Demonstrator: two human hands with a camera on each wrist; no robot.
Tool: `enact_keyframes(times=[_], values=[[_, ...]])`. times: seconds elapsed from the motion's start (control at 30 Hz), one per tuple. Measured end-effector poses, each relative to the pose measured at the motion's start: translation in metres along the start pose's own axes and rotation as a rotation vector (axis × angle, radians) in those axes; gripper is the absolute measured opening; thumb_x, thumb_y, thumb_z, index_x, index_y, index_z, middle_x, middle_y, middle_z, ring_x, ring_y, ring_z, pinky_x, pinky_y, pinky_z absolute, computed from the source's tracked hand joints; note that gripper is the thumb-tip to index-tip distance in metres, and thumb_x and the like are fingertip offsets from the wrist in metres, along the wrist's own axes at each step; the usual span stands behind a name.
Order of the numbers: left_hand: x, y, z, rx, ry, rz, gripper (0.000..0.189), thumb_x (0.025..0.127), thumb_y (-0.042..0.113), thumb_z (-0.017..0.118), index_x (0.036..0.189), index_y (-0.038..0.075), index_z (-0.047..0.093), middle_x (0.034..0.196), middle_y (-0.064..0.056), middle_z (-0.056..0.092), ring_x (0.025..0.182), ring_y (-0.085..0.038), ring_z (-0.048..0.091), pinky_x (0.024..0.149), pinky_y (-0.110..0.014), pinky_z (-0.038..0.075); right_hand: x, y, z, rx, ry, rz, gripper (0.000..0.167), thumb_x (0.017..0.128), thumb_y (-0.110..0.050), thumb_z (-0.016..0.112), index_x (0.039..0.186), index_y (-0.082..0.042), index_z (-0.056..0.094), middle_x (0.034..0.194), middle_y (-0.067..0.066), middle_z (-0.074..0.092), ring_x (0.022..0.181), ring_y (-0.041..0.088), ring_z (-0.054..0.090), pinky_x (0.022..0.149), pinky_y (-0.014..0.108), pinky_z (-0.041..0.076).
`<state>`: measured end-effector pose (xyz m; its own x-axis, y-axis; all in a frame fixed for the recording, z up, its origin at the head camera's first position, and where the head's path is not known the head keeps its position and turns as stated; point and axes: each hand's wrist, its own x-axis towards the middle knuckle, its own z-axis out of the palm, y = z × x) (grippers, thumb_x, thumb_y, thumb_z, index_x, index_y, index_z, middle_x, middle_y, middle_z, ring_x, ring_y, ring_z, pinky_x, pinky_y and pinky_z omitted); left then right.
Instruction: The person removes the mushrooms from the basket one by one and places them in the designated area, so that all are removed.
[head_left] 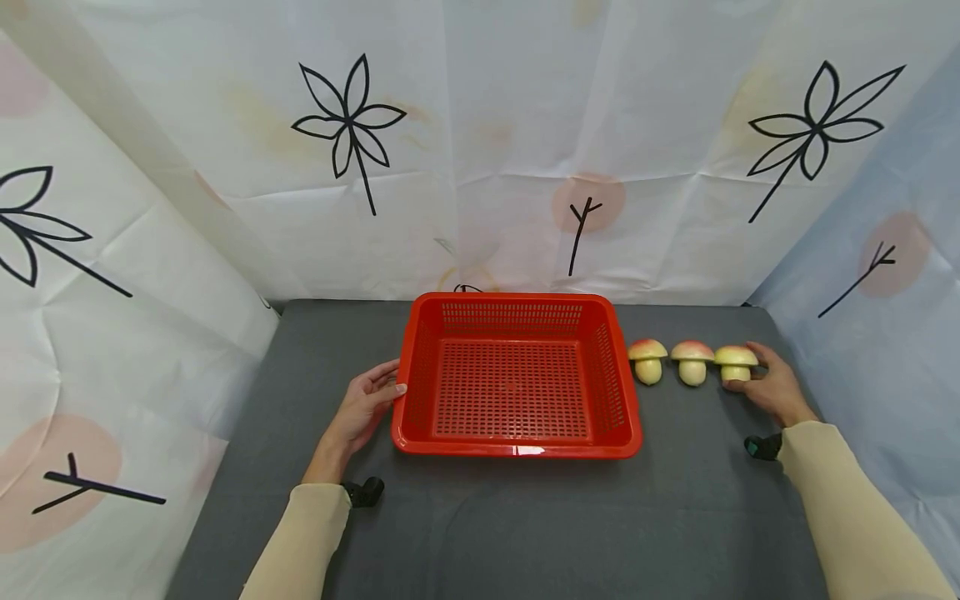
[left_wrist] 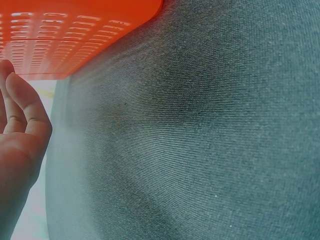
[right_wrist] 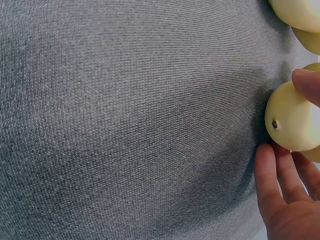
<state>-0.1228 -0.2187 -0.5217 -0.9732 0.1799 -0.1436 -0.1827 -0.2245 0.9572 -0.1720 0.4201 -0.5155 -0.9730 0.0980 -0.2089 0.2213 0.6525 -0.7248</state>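
A red plastic basket (head_left: 517, 448) with a perforated floor sits on the grey cloth. My left hand (head_left: 363, 414) grips its left rim, thumb over the edge and fingers at the outer wall. In the left wrist view the fingers of the left hand (left_wrist: 22, 145) lie beside the slotted side of the basket (left_wrist: 75, 27). To the basket's right stand three toy mushrooms in a row. The rightmost mushroom (head_left: 735, 357) has a yellow cap, and my right hand (head_left: 776, 392) holds it between thumb and fingers. Its pale stem base (right_wrist: 287, 120) shows a small dark spot.
The middle mushroom (head_left: 692, 353) and the left mushroom (head_left: 647, 354) have reddish-yellow caps; the left one is close against the basket. Patterned white curtains (head_left: 510, 150) enclose the grey-covered table (head_left: 525, 533) at the back and both sides.
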Motion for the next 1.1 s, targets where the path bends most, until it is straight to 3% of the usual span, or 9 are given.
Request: enact_keyframes(times=[0.57,0.77,1.1], values=[[0.0006,-0.0018,-0.0007,0.007,-0.003,0.004,0.056,0.098,-0.002,0.061,0.149,-0.008,0.038,0.139,-0.025,0.053,0.113,-0.021,0.062,0.096,-0.03,0.054,0.0018,-0.0045,-0.0055,-0.052,0.01,0.037,0.086,0.092,-0.006,0.068,0.156,0.011,0.012,0.146,0.049,0.019,0.129,0.065,0.027,0.097,0.071,0.033],[0.0006,-0.0016,-0.0011,0.005,-0.001,0.002,0.055,0.099,-0.002,0.061,0.149,-0.008,0.039,0.137,-0.023,0.055,0.113,-0.02,0.062,0.096,-0.031,0.054,0.0008,-0.0046,-0.0069,-0.048,-0.008,0.031,0.087,0.094,-0.008,0.067,0.156,0.011,0.01,0.145,0.05,0.018,0.127,0.065,0.029,0.095,0.07,0.036],[-0.0004,-0.0008,-0.0004,0.019,0.002,-0.001,0.057,0.098,0.0,0.063,0.149,-0.008,0.039,0.142,-0.031,0.049,0.116,-0.025,0.061,0.095,-0.031,0.054,0.0001,-0.005,-0.0058,-0.045,-0.006,0.034,0.087,0.094,-0.008,0.067,0.156,0.011,0.01,0.145,0.05,0.021,0.127,0.064,0.031,0.096,0.069,0.037]])
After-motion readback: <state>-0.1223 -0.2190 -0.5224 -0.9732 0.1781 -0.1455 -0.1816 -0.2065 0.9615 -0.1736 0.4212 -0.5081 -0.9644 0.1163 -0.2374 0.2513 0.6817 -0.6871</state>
